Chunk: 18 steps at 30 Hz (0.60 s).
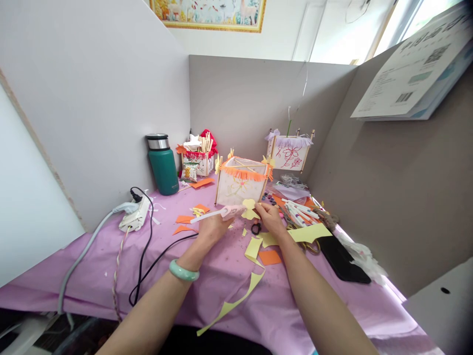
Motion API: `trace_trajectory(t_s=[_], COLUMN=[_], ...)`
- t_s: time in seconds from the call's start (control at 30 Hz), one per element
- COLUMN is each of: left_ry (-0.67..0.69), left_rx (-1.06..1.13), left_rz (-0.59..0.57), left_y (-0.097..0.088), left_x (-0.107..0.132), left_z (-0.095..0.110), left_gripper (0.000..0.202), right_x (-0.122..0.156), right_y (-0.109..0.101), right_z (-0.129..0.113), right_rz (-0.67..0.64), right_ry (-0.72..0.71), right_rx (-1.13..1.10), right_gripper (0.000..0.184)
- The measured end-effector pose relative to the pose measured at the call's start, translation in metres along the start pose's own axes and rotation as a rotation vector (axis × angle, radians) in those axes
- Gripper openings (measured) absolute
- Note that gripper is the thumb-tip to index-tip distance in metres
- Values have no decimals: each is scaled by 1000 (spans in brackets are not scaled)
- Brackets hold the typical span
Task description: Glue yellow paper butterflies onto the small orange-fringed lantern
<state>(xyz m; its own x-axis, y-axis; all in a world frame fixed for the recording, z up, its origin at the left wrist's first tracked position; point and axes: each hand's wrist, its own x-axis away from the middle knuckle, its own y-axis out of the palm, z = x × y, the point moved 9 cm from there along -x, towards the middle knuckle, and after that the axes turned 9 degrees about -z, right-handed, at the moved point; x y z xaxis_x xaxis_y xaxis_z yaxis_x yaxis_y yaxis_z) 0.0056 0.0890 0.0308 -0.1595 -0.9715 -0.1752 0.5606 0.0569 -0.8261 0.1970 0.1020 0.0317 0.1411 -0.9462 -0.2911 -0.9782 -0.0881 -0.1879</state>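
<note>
My left hand (212, 229) is shut on a slim white-and-pink stick (218, 214), and its tip reaches toward a yellow paper cutout (250, 209). My right hand (270, 218) pinches that cutout at its right side. Just behind both hands stands a square paper lantern (240, 190) with a wooden frame and orange fringe. Loose yellow paper scraps (253, 249) and an orange paper piece (269, 257) lie below my hands. A small black ring (255, 228) sits close to my right hand.
A purple tablecloth (221, 291) covers the table. On it are a second lantern (290, 153), marker pens (301, 209), scissors (308, 245), a black phone (343, 259), a green bottle (164, 170), a power strip (136, 214) with cables, and a box of sticks (195, 160). Grey partitions surround the table.
</note>
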Motion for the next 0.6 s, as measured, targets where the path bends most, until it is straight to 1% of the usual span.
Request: trace_trajectory(t_s=[0.17, 0.3, 0.5, 0.6], left_ry=[-37, -19, -10, 10], left_rx=[-28, -35, -37, -25], left_rz=[-7, -9, -9, 12], left_y=[1, 0, -1, -2], left_x=[-1, 1, 2, 1], left_z=[-2, 0, 2, 4], left_gripper=[40, 40, 40, 37], right_x=[1, 0, 0, 0], right_y=[-1, -1, -2, -2], right_z=[-1, -2, 0, -1], right_rz=[10, 4, 12, 16], right_ry=[-9, -17, -26, -26], right_rx=[14, 34, 6, 17], right_gripper=[34, 34, 34, 35])
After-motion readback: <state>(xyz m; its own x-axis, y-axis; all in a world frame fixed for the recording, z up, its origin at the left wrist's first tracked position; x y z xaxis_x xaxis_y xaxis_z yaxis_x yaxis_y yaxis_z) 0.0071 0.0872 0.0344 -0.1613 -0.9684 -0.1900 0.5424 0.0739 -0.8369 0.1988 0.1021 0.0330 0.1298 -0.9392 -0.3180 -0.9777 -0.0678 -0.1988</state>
